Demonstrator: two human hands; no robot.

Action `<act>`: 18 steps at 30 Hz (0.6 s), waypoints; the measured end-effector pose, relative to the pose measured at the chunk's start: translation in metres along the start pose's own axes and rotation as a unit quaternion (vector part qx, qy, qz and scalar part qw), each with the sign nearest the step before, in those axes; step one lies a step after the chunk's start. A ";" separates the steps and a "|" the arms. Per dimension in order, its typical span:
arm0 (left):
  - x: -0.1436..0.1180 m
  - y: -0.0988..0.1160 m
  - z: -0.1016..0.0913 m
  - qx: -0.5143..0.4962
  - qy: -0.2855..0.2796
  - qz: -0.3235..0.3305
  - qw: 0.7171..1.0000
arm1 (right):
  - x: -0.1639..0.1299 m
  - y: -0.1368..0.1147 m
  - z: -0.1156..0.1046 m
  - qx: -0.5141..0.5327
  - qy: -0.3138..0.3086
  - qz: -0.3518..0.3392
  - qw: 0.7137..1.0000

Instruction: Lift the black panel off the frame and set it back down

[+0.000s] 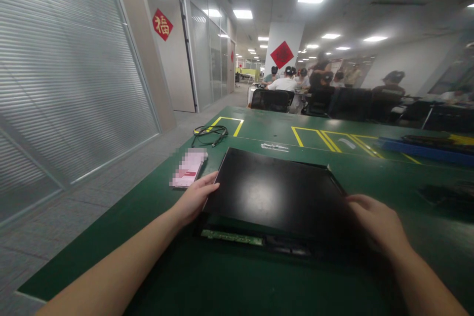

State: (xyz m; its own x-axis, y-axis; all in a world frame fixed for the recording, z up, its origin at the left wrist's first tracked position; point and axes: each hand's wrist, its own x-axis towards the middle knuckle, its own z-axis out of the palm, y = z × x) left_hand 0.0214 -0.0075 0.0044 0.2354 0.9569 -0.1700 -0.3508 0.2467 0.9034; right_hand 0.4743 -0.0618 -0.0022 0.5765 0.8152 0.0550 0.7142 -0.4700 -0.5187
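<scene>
Head view, biggest thing first:

- green table (237,281) fills the lower half of the view and runs off to the right, marked with yellow tape lines (326,139) in rectangles on its far part
- glass wall with blinds (66,84) stands along the left of the aisle, with a red diamond sign (162,24) on the panel beside it and another red diamond sign (282,54) on the white pillar further back
- group of seated people (296,81) sits at desks well behind the table, backs mostly to the camera, with black chairs (272,99) between them and the table
- black flat panel (276,192) lies on the table directly ahead, its near edge raised a little over a black tray (292,249) beneath it, where a narrow green circuit strip (237,238) shows along the front
- blue tray (425,150) rests on the far right of the table, well apart from the panel
- right hand (379,224) lies on the panel's right near corner, fingers spread and curved over the edge, touching it; whether they clamp the edge I cannot tell
- left hand (196,197) presses against the panel's left edge, thumb on top and fingers tucked at the side, gripping that edge
- phone (188,168), its screen blurred out, lies flat just beside the left hand
- black cable (211,133) is coiled loosely beyond the phone, near the yellow tape
- small clear bag (274,147) lies just past the panel's far edge
</scene>
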 end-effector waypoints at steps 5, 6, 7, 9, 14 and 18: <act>-0.001 0.000 -0.002 -0.001 -0.015 0.002 1.000 | -0.001 0.000 -0.002 0.018 0.001 -0.008 1.000; -0.001 0.000 -0.002 -0.001 -0.017 0.002 1.000 | -0.001 0.000 -0.002 0.019 0.002 -0.006 1.000; -0.001 -0.001 -0.003 0.000 -0.018 0.001 1.000 | -0.001 -0.001 -0.002 0.020 0.006 -0.003 1.000; -0.001 -0.001 -0.003 -0.002 -0.020 0.004 1.000 | -0.001 -0.001 -0.001 0.024 0.015 0.005 1.000; -0.002 -0.001 -0.001 -0.005 -0.029 0.031 0.999 | 0.002 0.000 0.001 0.040 0.015 0.015 0.999; 0.000 -0.002 -0.004 0.028 -0.031 0.048 0.998 | 0.004 0.003 0.002 0.037 0.019 0.012 0.999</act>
State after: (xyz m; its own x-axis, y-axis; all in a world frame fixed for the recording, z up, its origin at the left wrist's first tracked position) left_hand 0.0187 -0.0075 0.0008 0.2585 0.9642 -0.0584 -0.3234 0.1434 0.9353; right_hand 0.4776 -0.0591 -0.0050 0.6087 0.7900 0.0726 0.6694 -0.4623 -0.5815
